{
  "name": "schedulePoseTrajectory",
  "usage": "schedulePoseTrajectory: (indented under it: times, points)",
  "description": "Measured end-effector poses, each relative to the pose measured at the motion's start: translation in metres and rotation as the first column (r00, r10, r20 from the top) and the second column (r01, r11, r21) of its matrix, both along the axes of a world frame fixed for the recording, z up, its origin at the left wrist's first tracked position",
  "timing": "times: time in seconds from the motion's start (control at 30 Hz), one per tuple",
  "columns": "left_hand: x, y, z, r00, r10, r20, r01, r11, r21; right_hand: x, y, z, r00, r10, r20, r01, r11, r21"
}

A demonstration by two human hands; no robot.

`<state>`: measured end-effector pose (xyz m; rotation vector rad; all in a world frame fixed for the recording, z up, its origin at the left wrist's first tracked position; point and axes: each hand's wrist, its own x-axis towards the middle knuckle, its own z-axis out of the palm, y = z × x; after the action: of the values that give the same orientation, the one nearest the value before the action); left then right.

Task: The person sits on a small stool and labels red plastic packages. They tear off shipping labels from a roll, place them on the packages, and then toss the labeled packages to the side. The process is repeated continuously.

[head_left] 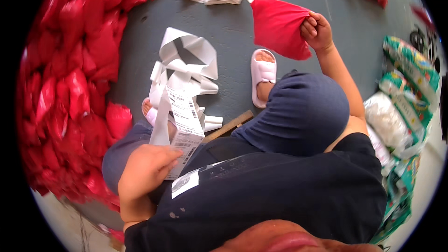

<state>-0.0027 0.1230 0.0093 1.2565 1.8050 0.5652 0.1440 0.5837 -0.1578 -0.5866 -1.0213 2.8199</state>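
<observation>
Gray floor [144, 42] extends between the red pile [84, 79], along the left edge, and the green bags [415, 67], near the right edge. The right hand [318, 30] grasps a red package [280, 28] by its right corner, well apart from the left hand [151, 165], which touches the white label strip [186, 112]; with the thumb hidden, its grip cannot be told.

The right forearm [343, 77] points toward eleven o'clock; the right hand [318, 31], between one and two, is closed with fingers curled. The left forearm [134, 207] lies between seven and eight; the left hand [150, 164], near eight, is back-up, fingers toward three.
</observation>
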Motion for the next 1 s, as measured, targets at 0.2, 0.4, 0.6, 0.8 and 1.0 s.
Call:
schedulePoseTrajectory:
  times: [0.2, 0.4, 0.6, 0.8, 1.0]
  points:
    - [0.002, 0.066, -0.022, 0.982, 0.172, 0.082, -0.168, 0.984, -0.064, 0.18, 0.059, -0.135, 0.524, -0.656, 0.543, 0.48, 0.754, 0.448]
    - [0.016, 0.149, -0.079, 0.996, 0.048, 0.072, -0.049, 0.999, 0.015, 0.142, 0.003, -0.149, 0.723, -0.548, 0.421, 0.325, 0.807, 0.493]
    - [0.027, 0.284, -0.177, 0.92, 0.234, 0.315, -0.141, 0.946, -0.29, 0.06, -0.033, -0.097, 0.996, -0.072, 0.047, 0.031, 0.809, 0.587]
    - [0.043, 0.333, -0.239, 0.649, 0.43, 0.627, -0.189, 0.89, -0.415, 0.069, -0.035, -0.11, 0.908, -0.338, 0.249, 0.161, 0.827, 0.539]
    - [0.049, 0.333, -0.281, 0.44, 0.569, 0.695, -0.071, 0.793, -0.605, 0.077, -0.03, -0.131, 0.85, -0.409, 0.331, 0.187, 0.822, 0.538]
